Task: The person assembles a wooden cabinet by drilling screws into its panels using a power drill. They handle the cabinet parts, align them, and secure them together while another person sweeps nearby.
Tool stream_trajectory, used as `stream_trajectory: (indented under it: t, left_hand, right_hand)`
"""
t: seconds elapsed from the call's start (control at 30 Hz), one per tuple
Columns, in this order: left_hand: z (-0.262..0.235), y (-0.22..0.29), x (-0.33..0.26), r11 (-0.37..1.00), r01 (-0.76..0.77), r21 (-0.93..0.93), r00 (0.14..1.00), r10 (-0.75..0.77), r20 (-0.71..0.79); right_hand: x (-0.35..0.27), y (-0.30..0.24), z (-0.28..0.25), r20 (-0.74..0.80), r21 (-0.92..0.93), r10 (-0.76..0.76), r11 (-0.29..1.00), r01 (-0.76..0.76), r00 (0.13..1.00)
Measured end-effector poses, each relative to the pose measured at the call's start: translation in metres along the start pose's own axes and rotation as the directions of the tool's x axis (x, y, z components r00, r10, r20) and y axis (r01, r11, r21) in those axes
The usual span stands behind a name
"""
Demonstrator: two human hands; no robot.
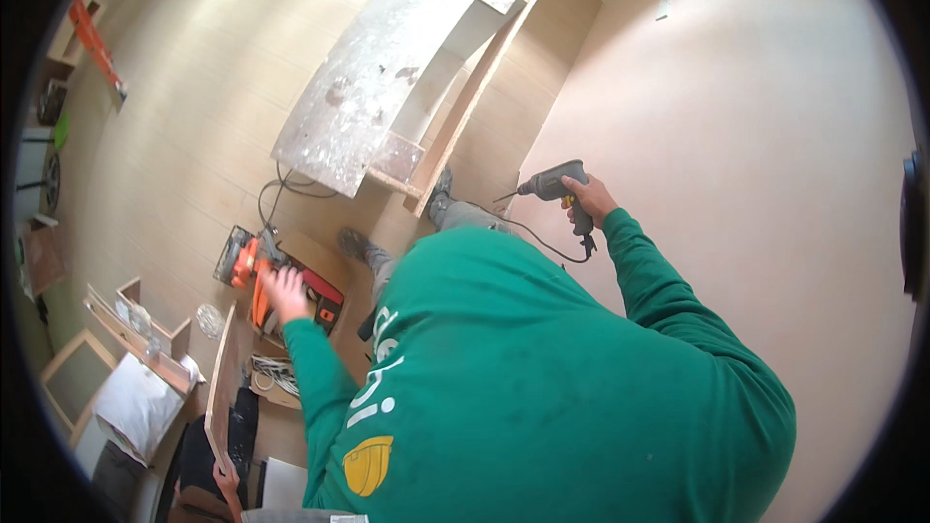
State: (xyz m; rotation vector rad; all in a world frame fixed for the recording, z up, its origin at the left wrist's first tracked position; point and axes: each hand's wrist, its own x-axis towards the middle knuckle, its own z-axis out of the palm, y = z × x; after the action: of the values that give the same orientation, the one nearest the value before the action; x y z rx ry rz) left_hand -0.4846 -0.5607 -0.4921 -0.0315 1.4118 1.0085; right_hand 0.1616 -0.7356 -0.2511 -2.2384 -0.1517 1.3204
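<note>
The right hand [588, 199] was closed around the handle of a grey power drill [555, 181], gripping it firmly, with the bit aimed left toward the paint-spattered trestle bench [373, 87]. The drill was held in the air close to the pale wall [756, 155], above the person's legs, its black cord [542, 240] looping down from the handle.

The left hand [286, 292] was stretched down to an orange and black power tool [260, 276] lying on the wooden floor [184, 116], near the lower end of the bench. Its fingers were loosely curled over the tool's orange body and touching it; whether they actually clasped it could not be told.

Much was hidden. The green sweatshirt [542, 378] filled the lower middle of the view and covered the floor beneath it. Only a shoe [351, 242] and part of a grey trouser leg showed past it. A board [225, 383] stood on edge at the lower left, and another person's hand [227, 484] showed at its lower end, the rest cut off by the frame. The clutter along the left rim was too bent and small to name.
</note>
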Motion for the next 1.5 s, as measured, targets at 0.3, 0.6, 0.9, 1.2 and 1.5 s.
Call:
stream_trajectory:
  t: [0.3,0.6,0.9,1.2,1.5]
  left_hand:
    - [0.211,-0.066,0.08,0.932,0.001,0.363,0.979,-0.074,0.19]
    - [0.292,-0.009,-0.051,0.991,-0.085,0.106,0.892,0.029,0.451]
    - [0.277,0.105,-0.174,0.969,-0.232,0.081,0.862,0.166,0.48]
    - [0.119,0.189,-0.28,0.933,-0.318,-0.166,0.919,0.347,0.189]
    - [-0.01,0.23,-0.329,0.83,-0.529,-0.175,0.849,0.518,-0.107]
  right_hand:
    - [0.027,0.02,-0.023,0.022,0.131,0.009,0.991,-0.012,1.0]
    - [0.086,0.103,-0.02,-0.009,0.227,0.064,0.972,-0.06,0.998]
    - [0.043,0.059,-0.007,0.056,0.221,0.024,0.975,-0.036,0.998]
    - [0.005,0.011,0.007,0.089,0.038,0.022,0.999,-0.026,0.996]
    - [-0.024,-0.03,0.029,0.1,-0.037,-0.026,0.999,0.03,0.995]
